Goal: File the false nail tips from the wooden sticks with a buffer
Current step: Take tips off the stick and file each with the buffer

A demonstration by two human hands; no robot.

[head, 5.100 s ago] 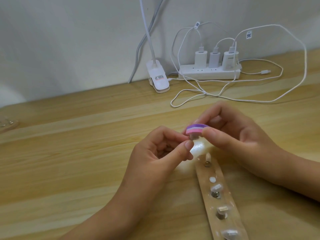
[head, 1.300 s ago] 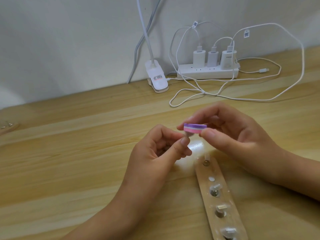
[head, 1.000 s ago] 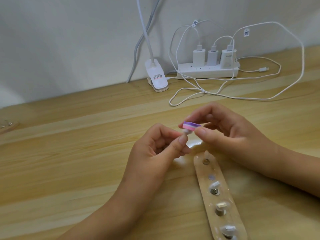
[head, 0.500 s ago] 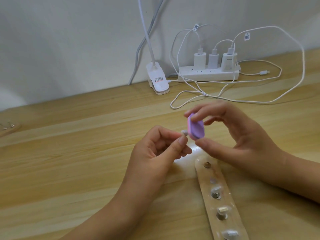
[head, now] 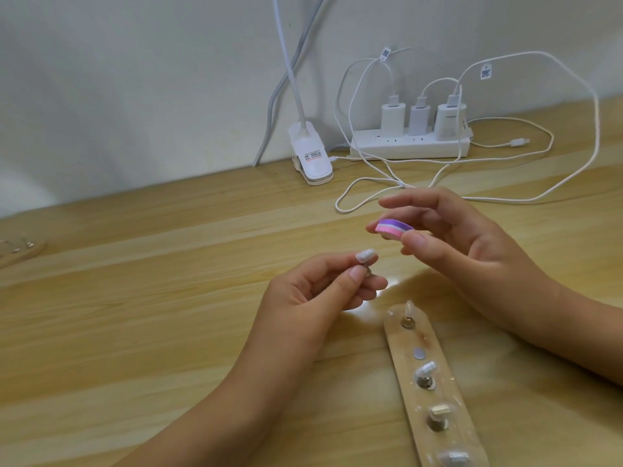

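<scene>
Held nail tip [head: 365, 255] and buffer [head: 392, 228] apart, above the far end of the wooden stick [head: 435, 338].

Pinched the pale tip by what looked like a small metal stud, left hand [head: 313, 291] curled, thumb and forefinger closed on it, up and to the left of the stick's far end. Gripped the pink-and-purple buffer flat between thumb and fingertips of the right hand [head: 465, 237], other fingers loosely spread, above that same end and clear of the tip. Counted four more tips on studs along the stick, flat on the counter [head: 135, 332], plus one bare round disc second from its far end. Saw a white power strip [head: 409, 148] and lamp clip [head: 312, 156] well beyond the stick, by the wall.
</scene>
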